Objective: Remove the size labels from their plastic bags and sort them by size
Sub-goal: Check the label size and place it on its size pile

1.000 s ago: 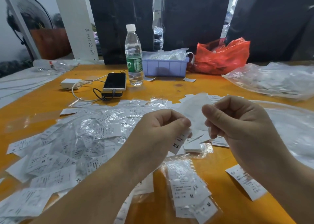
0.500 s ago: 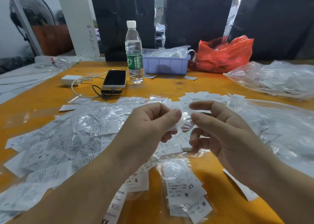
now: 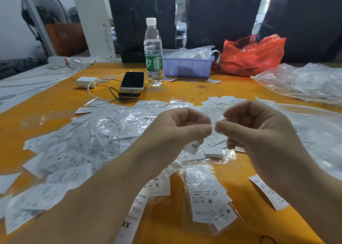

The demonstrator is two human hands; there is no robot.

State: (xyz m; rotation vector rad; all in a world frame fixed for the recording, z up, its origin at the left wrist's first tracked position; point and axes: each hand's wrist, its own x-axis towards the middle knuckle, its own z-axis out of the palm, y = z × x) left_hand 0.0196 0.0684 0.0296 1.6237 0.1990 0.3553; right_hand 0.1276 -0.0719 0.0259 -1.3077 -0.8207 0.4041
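Pulling a small bag open at centre frame

Both hands are meeting above the desk (image 3: 185, 88): the left hand (image 3: 172, 132) is gripping an XS label (image 3: 193, 146) and one edge of a clear plastic bag (image 3: 214, 121), while the right hand (image 3: 259, 132) is pinching the opposite edge. I'd say gentle, even pulling apart should open it without tearing the labels. The unsorted pile (image 3: 83, 142) is lying at middle left.

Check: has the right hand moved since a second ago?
Yes. The right hand has closed in leftward on the left hand, fingertips nearly meeting, measured against the water bottle.
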